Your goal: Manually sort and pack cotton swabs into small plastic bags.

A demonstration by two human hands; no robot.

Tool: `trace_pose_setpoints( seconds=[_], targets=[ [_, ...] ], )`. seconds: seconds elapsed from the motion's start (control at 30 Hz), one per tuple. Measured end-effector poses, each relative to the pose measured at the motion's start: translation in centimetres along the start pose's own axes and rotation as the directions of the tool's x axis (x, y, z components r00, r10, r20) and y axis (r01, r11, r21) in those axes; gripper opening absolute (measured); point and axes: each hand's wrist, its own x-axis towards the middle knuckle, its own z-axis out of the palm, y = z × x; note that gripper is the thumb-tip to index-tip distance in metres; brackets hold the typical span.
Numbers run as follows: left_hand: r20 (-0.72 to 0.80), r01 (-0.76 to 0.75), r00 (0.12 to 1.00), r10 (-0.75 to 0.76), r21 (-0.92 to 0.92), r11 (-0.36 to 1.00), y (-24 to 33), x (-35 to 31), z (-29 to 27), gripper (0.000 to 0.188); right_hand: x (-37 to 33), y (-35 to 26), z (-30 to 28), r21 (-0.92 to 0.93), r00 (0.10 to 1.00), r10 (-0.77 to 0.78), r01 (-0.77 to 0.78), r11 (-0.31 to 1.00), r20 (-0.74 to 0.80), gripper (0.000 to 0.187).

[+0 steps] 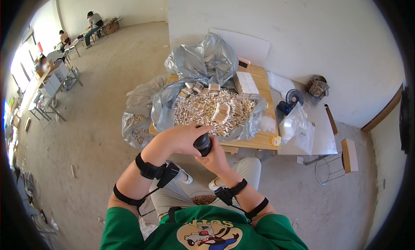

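One left hand (186, 138), one right hand (215, 158), in snug grip around a black cylinder (202, 145) near cotton swabs (194, 108)

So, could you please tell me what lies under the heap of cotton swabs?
Grey plastic shows beside the cotton swabs, on the wooden table; whatever lies directly beneath the heap is covered.

– Is the light good?
– Yes, it is bright; the windows (19, 72) at the far left are white with glare.
– And the edges?
– They are curved, and the corners are black.
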Motion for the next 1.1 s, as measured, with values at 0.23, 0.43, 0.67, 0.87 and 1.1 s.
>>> trace_pose_setpoints(
  seconds=[0.23, 0.43, 0.67, 0.87, 1.1],
  targets=[
    [-0.201, 0.126, 0.968, -0.150, -0.128, 0.984, 0.2, 0.8, -0.4, 0.060, -0.5, 0.9, 0.1, 0.021, 0.999, 0.041, -0.041, 0.999, -0.005, 0.066],
    [-0.306, -0.058, 0.796, -0.523, -0.898, 0.437, -3.6, 0.4, 1.6, 0.044, -0.1, -0.7, -2.1, -0.255, 0.978, -0.175, 0.141, 0.956, -0.117, 0.065],
    [-0.188, -0.054, 0.723, -0.665, -0.975, 0.217, -8.0, -0.6, 9.9, 0.040, 2.5, -8.5, -8.0, -0.224, 0.924, -0.381, 0.380, 0.897, 0.041, 0.070],
    [-0.232, -0.093, 0.741, -0.630, -0.965, 0.245, -8.8, -0.7, 14.0, 0.039, 4.6, -17.8, -12.1, -0.173, 0.703, -0.698, 0.711, 0.682, 0.138, 0.064],
    [-0.064, 0.024, 0.771, -0.634, -0.991, 0.129, -8.5, -0.1, 15.1, 0.040, 4.9, -23.6, -12.3, -0.156, 0.551, -0.829, 0.831, 0.535, 0.092, 0.029]
  ],
)
